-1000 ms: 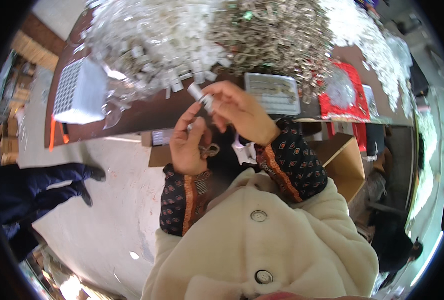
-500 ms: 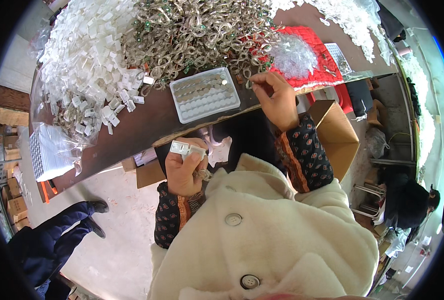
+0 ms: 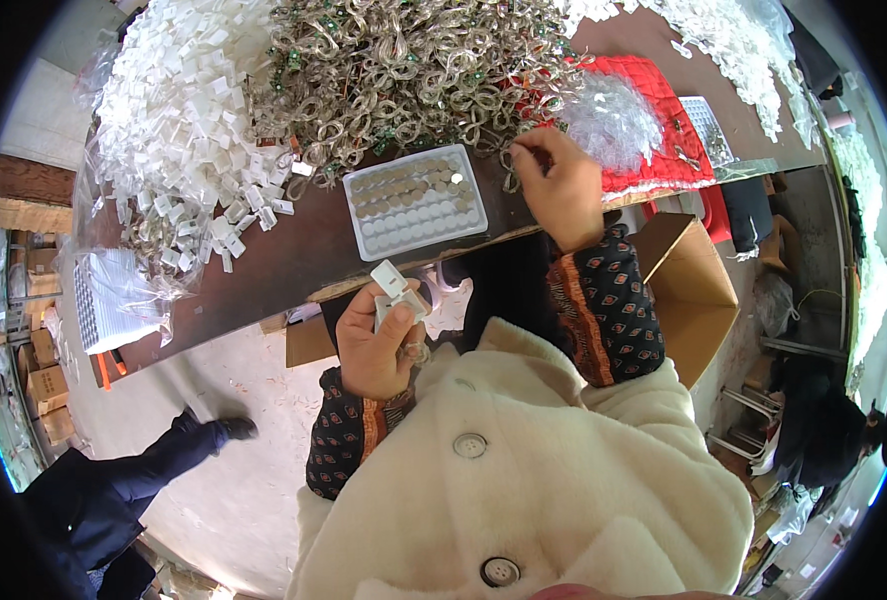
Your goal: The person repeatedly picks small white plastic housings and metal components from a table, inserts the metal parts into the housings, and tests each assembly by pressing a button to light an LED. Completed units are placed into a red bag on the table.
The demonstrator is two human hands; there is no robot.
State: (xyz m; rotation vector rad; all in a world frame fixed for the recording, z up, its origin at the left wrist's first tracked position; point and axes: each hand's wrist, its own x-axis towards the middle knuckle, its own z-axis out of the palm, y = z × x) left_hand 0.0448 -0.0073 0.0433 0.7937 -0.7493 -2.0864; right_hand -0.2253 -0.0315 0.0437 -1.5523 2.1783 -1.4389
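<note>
My left hand (image 3: 367, 352) grips a small white plastic battery case (image 3: 390, 280) between thumb and fingers, its lid swung up. A bit of clear coiled wire (image 3: 416, 352) shows beside the thumb. Above the table's front edge is my right hand (image 3: 569, 200), fingers curled and thumb near the fingertips; whatever may be between them is too small to make out. Left of it lies a white tray (image 3: 426, 241) with rows of round pockets. Silvery button cells (image 3: 404, 183) fill its far rows.
A tangled heap of clear wire light strings (image 3: 404, 75) covers the back middle. White plastic cases (image 3: 179, 110) are piled left, above stacked trays (image 3: 114, 300). Clear plastic pieces (image 3: 614, 120) lie on red cloth (image 3: 679, 150). A cardboard box (image 3: 699, 290) stands right; a person (image 3: 114, 490) is lower left.
The battery case in my left hand has tilted, its lid now pointing up toward the tray. My right hand has turned with its fingers curled in more. The person at lower left has stepped.
</note>
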